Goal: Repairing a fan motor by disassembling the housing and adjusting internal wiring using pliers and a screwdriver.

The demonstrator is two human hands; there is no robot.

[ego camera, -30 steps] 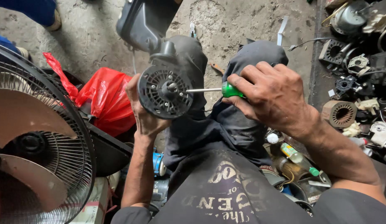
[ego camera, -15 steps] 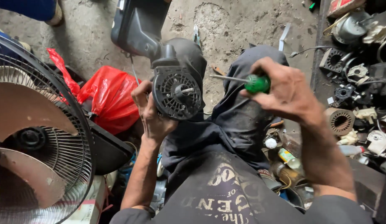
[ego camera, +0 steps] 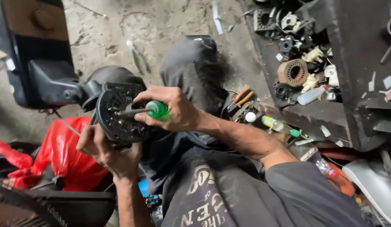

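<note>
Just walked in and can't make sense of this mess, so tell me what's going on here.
A person sits on a concrete floor working on a black fan motor housing. The left hand grips the housing from below. The right hand holds a green-handled screwdriver, its shaft pointing at the round face of the housing. A red plastic bag lies beside the left arm. On the right, spare motor parts, pliers and small bottles lie scattered.

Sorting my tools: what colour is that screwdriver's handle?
Green screwdriver handle, head view.
</note>
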